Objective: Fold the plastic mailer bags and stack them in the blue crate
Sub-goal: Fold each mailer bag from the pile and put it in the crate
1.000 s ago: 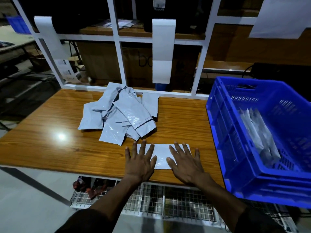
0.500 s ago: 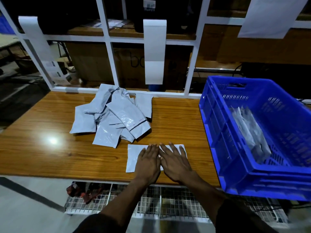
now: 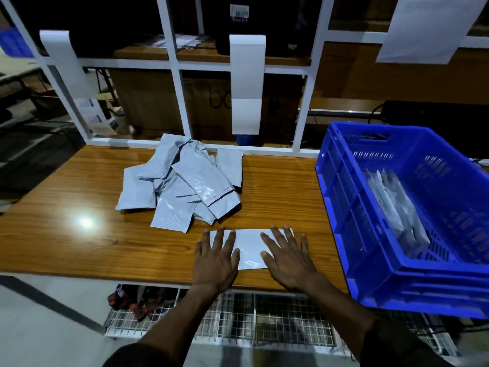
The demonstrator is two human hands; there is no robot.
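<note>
A white mailer bag [image 3: 250, 247] lies flat near the front edge of the wooden table [image 3: 66, 250]. My left hand [image 3: 215, 259] presses its left end with straight, spread fingers. My right hand [image 3: 288, 256] presses its right end the same way. Behind them sits a loose pile of grey mailer bags [image 3: 182, 186]. The blue crate [image 3: 344, 215] stands at the table's right and holds several folded bags [image 3: 397, 210] leaning on edge.
A white metal frame [image 3: 182, 102] with hanging paper strips rises behind the table. A wire mesh shelf [image 3: 238, 316] runs under the front edge. Cardboard boxes stand beyond the frame.
My hands were together at the bag's middle half a second ago; they have slid apart toward its two ends, flattening it.
</note>
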